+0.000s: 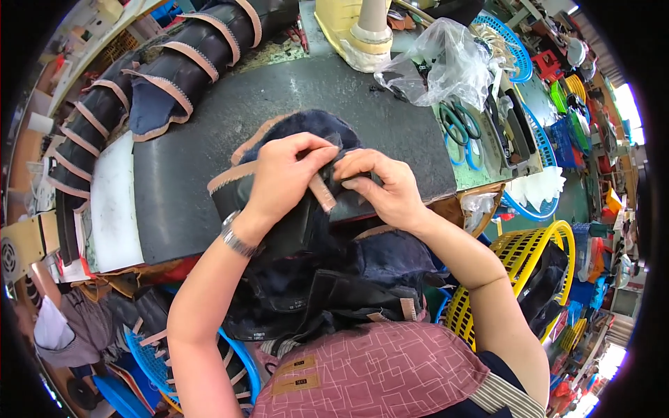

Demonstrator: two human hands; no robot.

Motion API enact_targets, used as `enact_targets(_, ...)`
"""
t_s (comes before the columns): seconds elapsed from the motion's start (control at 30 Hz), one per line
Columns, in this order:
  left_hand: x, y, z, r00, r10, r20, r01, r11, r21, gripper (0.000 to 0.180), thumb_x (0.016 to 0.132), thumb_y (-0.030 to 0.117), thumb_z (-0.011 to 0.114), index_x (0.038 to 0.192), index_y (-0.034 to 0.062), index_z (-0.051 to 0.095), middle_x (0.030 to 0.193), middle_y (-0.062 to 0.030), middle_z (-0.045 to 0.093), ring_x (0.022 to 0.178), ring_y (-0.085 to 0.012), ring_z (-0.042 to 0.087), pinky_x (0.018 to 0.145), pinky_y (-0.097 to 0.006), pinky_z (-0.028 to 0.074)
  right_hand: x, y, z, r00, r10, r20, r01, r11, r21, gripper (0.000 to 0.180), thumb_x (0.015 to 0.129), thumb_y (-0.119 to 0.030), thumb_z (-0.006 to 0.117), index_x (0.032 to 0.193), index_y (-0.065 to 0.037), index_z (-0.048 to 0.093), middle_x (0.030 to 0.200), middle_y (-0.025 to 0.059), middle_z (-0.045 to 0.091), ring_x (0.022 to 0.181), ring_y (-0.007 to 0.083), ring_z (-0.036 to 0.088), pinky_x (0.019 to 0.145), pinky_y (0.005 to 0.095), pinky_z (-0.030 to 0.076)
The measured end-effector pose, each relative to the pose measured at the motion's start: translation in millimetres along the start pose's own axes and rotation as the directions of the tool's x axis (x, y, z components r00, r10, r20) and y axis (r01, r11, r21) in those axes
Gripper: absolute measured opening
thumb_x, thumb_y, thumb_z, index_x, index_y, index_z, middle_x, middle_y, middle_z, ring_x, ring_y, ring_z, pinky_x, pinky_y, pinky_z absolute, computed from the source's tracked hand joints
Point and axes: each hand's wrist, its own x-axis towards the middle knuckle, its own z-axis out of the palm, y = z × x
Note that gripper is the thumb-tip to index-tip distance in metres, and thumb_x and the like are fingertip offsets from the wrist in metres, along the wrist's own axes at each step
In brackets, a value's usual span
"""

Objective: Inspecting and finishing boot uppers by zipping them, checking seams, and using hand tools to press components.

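At the near edge of the dark work surface (pixel 188 202), a black leather boot upper with a navy fuzzy lining (pixel 313 124) is between my hands. Tan, zigzag-cut strips (pixel 322 194) run along its edges. The thumb and fingers of my left hand (pixel 275 174) pinch the piece near its middle. Close beside it on the right, my right hand (pixel 383 184) is closed, its fingertips pinching the dark material. The exact spot under the fingertips is partly hidden. More black uppers (pixel 300 285) lie heaped over my lap, below my wrists.
Overlapping uppers (pixel 202 52) line the left side beside a white board (pixel 115 209). A pale machine post (pixel 371 31) stands at the back. Scissors (pixel 456 125) and a clear plastic bag (pixel 446 59) lie right. Yellow (pixel 463 306) and blue baskets (pixel 143 359) flank me; another person's arm (pixel 49 285) shows left.
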Motion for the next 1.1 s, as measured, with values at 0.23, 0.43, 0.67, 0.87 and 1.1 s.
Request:
enact_targets(0.23,-39,32,-28,0.987,0.013,-0.159,-0.009,1.0,0.024,0.009,0.084,0.008,0.064,0.085,-0.0012,0.066,0.078,-0.001,0.064,0.071,-0.0035,0.054,0.062,-0.018,0.043,24,-28,14,0.97,-0.222,0.097,0.216,0.974,0.069,0.024,0.075,0.007,0.064,0.094,-0.005,0.054,0.086,0.0078,0.064,0.091,0.0222,0.063,0.102,0.0486,0.035)
enact_targets(0.43,-39,22,-39,0.969,-0.244,-0.049,0.151,0.735,-0.661,0.013,0.087,0.013,0.063,0.089,0.0001,0.063,0.081,-0.0046,0.065,0.068,-0.0073,0.059,0.062,-0.02,0.046,32,-42,15,0.973,0.085,0.214,-0.124,0.976,0.178,0.052,0.083,0.006,0.056,0.126,-0.003,0.029,0.074,0.0002,0.047,0.07,0.0059,0.046,0.065,0.0207,0.04)
enact_targets(0.67,-41,26,-36,0.973,-0.227,-0.033,0.145,0.722,-0.677,0.012,0.087,0.012,0.063,0.089,0.0007,0.064,0.085,-0.005,0.066,0.072,-0.0067,0.059,0.067,-0.02,0.047,43,-49,9,0.905,0.217,0.365,-0.29,0.944,0.158,0.062,0.081,-0.003,0.057,0.135,-0.006,0.026,0.067,0.0032,0.051,0.075,0.0186,0.05,0.097,0.0363,0.03)
enact_targets(0.87,-42,27,-33,0.971,-0.24,-0.016,0.171,0.733,-0.658,0.011,0.086,0.011,0.064,0.088,0.0001,0.064,0.086,-0.0058,0.066,0.073,-0.0066,0.058,0.067,-0.019,0.046,42,-50,7,0.871,0.246,0.426,-0.357,0.912,0.203,0.063,0.082,-0.002,0.056,0.136,-0.006,0.025,0.067,0.0015,0.05,0.072,0.0153,0.05,0.1,0.0349,0.026)
enact_targets(1.1,-42,21,-33,0.974,-0.227,0.014,0.182,0.739,-0.649,0.011,0.086,0.011,0.064,0.088,-0.0002,0.064,0.086,-0.0059,0.066,0.073,-0.0068,0.058,0.068,-0.019,0.046,41,-46,8,0.882,0.227,0.412,-0.338,0.916,0.219,0.063,0.081,-0.001,0.056,0.136,-0.006,0.025,0.068,0.0005,0.051,0.072,0.0139,0.05,0.1,0.0353,0.026)
